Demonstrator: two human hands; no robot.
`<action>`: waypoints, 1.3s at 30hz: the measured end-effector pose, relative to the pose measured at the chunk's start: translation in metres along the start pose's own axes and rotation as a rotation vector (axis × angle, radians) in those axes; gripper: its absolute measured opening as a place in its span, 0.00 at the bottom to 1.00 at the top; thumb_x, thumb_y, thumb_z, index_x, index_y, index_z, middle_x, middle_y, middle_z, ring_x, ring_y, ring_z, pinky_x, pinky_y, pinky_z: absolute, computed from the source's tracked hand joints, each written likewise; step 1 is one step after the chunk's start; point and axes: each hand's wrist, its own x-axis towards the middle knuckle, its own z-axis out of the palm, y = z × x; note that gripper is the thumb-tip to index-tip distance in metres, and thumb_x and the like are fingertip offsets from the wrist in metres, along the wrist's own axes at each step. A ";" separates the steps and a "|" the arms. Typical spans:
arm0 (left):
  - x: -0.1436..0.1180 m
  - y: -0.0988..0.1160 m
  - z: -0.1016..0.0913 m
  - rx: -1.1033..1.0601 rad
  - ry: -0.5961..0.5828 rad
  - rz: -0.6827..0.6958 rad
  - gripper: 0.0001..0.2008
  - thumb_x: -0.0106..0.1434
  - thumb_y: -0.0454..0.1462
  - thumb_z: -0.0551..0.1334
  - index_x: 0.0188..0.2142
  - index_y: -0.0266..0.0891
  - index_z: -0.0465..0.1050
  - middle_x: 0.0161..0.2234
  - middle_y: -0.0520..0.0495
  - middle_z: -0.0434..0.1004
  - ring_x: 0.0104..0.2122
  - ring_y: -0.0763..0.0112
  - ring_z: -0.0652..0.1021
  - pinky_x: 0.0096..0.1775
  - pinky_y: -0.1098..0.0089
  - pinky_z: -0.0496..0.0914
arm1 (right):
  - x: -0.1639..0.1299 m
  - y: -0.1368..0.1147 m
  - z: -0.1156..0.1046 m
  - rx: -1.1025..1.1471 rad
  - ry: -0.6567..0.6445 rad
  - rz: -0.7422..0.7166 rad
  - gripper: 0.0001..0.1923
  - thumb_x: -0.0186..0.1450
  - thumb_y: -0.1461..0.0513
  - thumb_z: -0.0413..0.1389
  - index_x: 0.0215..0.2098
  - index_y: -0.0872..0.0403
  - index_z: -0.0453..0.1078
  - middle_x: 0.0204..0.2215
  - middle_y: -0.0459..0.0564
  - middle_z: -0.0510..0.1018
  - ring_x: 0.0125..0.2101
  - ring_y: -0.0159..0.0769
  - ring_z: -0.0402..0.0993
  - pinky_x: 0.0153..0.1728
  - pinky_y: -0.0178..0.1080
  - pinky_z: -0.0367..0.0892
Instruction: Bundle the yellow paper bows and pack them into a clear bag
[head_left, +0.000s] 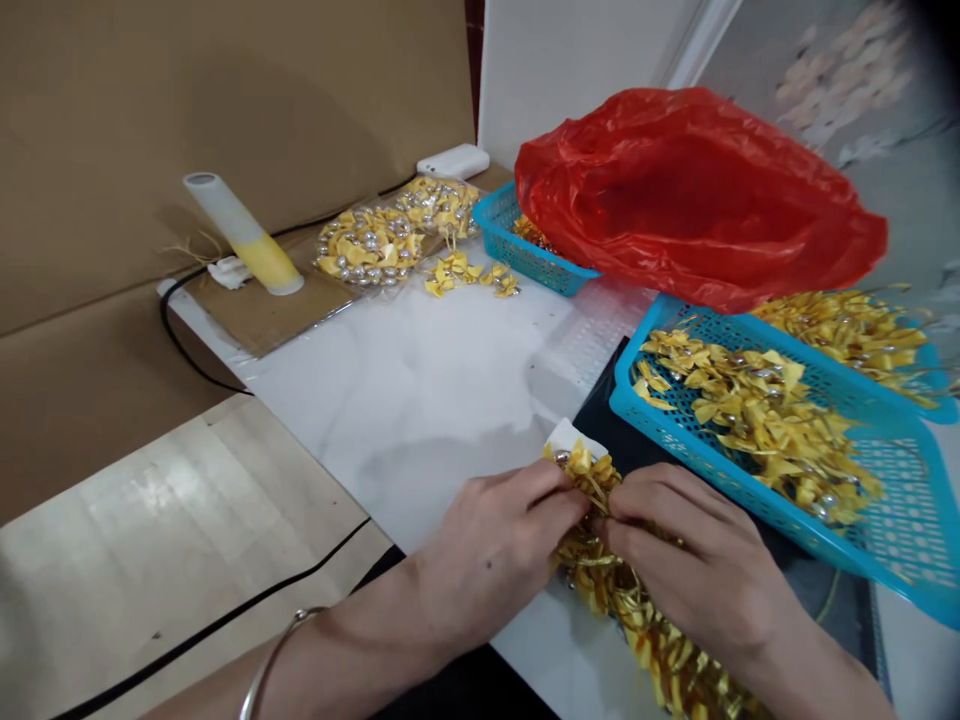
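Left hand (pixel 510 535) and right hand (pixel 694 545) both pinching the gold garland (pixel 646 628) toward the near edge of the white surface (pixel 427 390); its thin stems (pixel 595 488) could slip or tangle if either pinch loosens.

Place: a small indoor handicraft corner; whether in a home or a workshop, cannot be told.
White table (pixel 450 375): the work surface, with a golden flower strand (pixel 652 640) at its near end.
3 blue baskets (pixel 631 405): along the table's right side, parts trays for golden sprigs (pixel 757 410).
Clear bags (pixel 371 245): on the table's far part, packed with yellow flowers and silvery beads.
Red plastic bag (pixel 592 200): at the table's far right, plain bulk packaging.
Brown panel (pixel 225 120): beyond the table and to its left.
Flower-patterned grey surface (pixel 847 75): beyond the table's right side, rather homely.
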 end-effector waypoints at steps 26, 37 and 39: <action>0.020 -0.003 -0.041 -0.464 0.173 -0.512 0.05 0.64 0.40 0.60 0.35 0.41 0.71 0.35 0.49 0.78 0.34 0.69 0.79 0.37 0.69 0.75 | -0.136 -0.038 -0.073 -0.276 0.302 0.762 0.09 0.66 0.57 0.52 0.44 0.44 0.71 0.38 0.46 0.76 0.31 0.37 0.77 0.30 0.37 0.73; 0.030 0.017 -0.027 -0.499 0.060 -0.555 0.06 0.65 0.40 0.58 0.33 0.40 0.69 0.36 0.49 0.78 0.34 0.68 0.77 0.34 0.69 0.72 | -0.058 -0.048 -0.048 -0.028 0.178 0.549 0.13 0.68 0.67 0.47 0.45 0.50 0.70 0.40 0.49 0.76 0.37 0.35 0.76 0.36 0.38 0.72; 0.029 0.015 -0.030 -0.486 0.078 -0.519 0.06 0.65 0.40 0.57 0.34 0.41 0.68 0.36 0.48 0.78 0.34 0.68 0.77 0.32 0.69 0.72 | -0.049 -0.042 -0.048 -0.051 0.140 0.499 0.14 0.68 0.69 0.47 0.46 0.50 0.70 0.41 0.49 0.76 0.38 0.36 0.75 0.37 0.39 0.71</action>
